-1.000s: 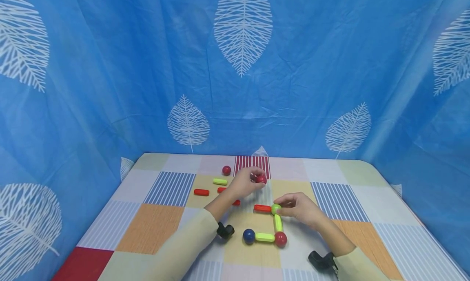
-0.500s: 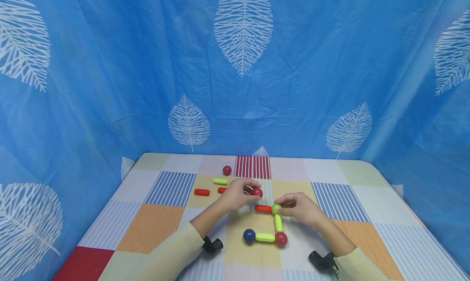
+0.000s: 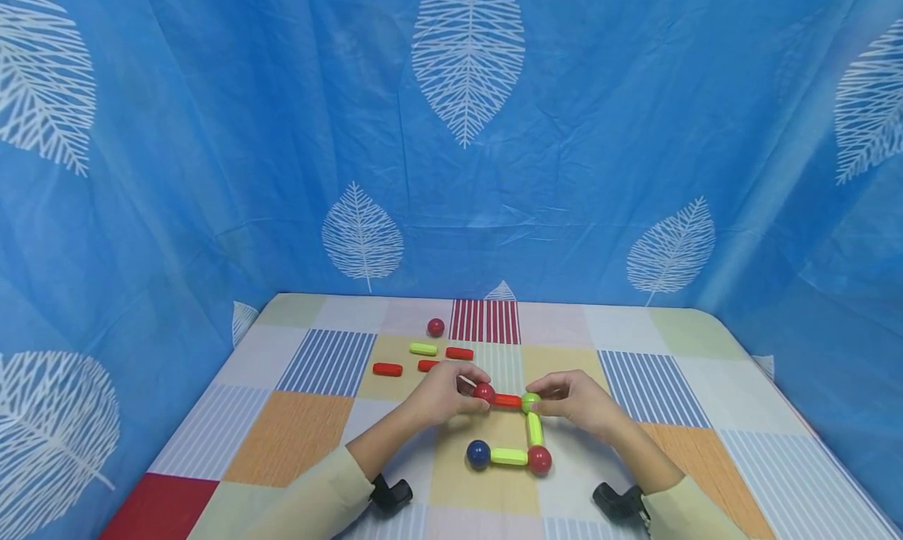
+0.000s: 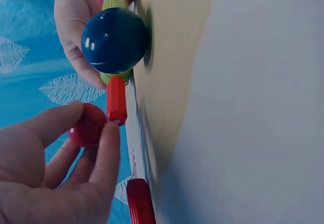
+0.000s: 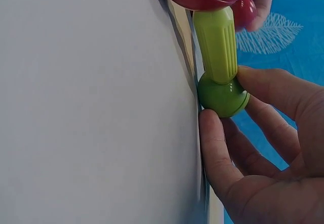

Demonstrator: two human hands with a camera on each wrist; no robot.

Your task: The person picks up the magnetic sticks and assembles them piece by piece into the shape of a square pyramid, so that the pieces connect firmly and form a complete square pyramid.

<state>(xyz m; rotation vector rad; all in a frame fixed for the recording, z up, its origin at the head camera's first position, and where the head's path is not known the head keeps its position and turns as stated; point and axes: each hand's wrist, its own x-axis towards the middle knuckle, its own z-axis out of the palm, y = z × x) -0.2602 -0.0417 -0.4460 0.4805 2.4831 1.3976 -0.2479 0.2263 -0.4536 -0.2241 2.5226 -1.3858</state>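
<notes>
Between thumb and fingers, my left hand [image 3: 444,395] pinches a red ball [image 4: 88,125] beside the free end of a red rod [image 3: 507,400]. In the head view the two seem to meet; whether they touch I cannot tell. The rod's other end joins a green ball [image 5: 223,95], which my right hand [image 3: 580,400] pinches. From that ball a yellow-green rod [image 5: 216,46] runs to a second red ball [image 3: 539,460]. Another yellow-green rod [image 3: 509,456] links this to a dark blue ball [image 4: 115,40]. The joined pieces lie on the table.
Behind my left hand lie several loose red rods [image 3: 387,369], a yellow-green rod [image 3: 423,349] and a red ball [image 3: 436,327]. A patchwork cloth [image 3: 296,438] covers the table. Blue curtains [image 3: 564,132] with white leaves hang behind and at both sides.
My left hand has brought the red ball toward me and slightly left, down to the red rod's free end. The right hand and the joined pieces have stayed in place.
</notes>
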